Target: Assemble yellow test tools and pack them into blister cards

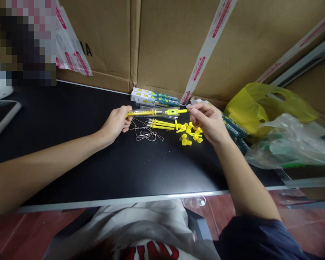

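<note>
A spring scale (pixel 144 112), a clear tube with a yellow scale and yellow end fittings, is held level above the table. My left hand (pixel 118 122) is closed round its left end. At its right tip, my right hand (pixel 206 117) has thumb and forefinger pinched together on something too small to make out. Below the tube lie several yellow rods with metal ends (pixel 162 125), bent wire hooks (pixel 147 135) and a pile of small yellow plastic caps (pixel 191 131). Clear tubes (pixel 170 117) lie behind, partly hidden by the scale.
White and green boxes (pixel 154 96) lie against a large cardboard carton (pixel 165 43) at the back. More green boxes (pixel 234 126), a yellow plastic bag (pixel 249 104) and a clear bag (pixel 292 141) are on the right. A white-edged device (pixel 5 117) lies far left on the black table (pixel 119 173).
</note>
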